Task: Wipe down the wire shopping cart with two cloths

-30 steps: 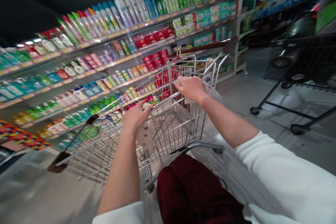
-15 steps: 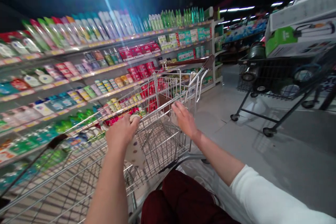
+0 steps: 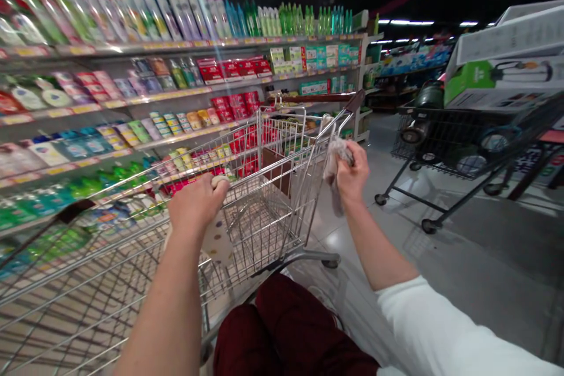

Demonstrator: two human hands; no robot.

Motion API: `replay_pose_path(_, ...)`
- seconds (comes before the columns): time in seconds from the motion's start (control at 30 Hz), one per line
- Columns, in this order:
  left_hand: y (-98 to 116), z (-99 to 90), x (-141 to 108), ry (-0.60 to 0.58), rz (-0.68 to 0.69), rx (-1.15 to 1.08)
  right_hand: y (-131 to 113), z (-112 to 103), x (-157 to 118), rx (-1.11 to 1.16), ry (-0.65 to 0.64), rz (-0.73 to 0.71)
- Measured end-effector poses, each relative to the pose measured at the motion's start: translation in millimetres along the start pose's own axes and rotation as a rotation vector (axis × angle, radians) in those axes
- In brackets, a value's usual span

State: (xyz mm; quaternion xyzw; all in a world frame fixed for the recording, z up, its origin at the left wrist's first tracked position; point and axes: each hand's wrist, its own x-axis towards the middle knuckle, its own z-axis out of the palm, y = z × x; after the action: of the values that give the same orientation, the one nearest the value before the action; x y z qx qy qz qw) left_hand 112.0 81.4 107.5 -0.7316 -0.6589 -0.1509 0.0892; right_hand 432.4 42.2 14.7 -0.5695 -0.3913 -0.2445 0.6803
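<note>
A wire shopping cart (image 3: pixel 264 235) stands in front of my knees. My left hand (image 3: pixel 194 202) is closed over its near top rail, gripping a pale cloth with brown dots (image 3: pixel 219 245) that hangs down against the wire side. Farther right, my right hand (image 3: pixel 353 175) is raised at the cart's handle end, with fingers bunched around a crumpled greyish-white cloth (image 3: pixel 333 167). This cloth is beside the cart's upright end wires; I cannot tell whether it touches them. A brown handle bar (image 3: pixel 304 100) crosses the far end of the cart.
Shelves of bottles, tubs and boxes (image 3: pixel 176 85) run behind the cart. To the right stands a dark cart (image 3: pixel 458 135) loaded with pans or pots and large cartons (image 3: pixel 506 35). Grey floor (image 3: pixel 388 229) lies between the carts. My knees (image 3: pixel 282 329) are close to the cart frame.
My right hand has moved right and up, from outstretched fingers at the cart's rail to a closed grip on the greyish cloth. My left hand keeps its hold on the rail. The view has shifted slightly.
</note>
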Motion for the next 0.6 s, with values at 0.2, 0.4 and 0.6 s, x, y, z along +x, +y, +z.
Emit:
replay_pose_path(0.2,1,1.0,-3,0.038,-0.01,0.009,-15,38,30,-0.176,-0.045,-0.127)
replay_pose_path(0.4,2,4.9,-4,0.078,-0.012,0.022,7,42,-23,-0.205,-0.152,-0.134)
replay_pose_path(0.6,3,6.0,-5,0.102,-0.014,0.02,27,33,-68,-0.256,-0.261,-0.199)
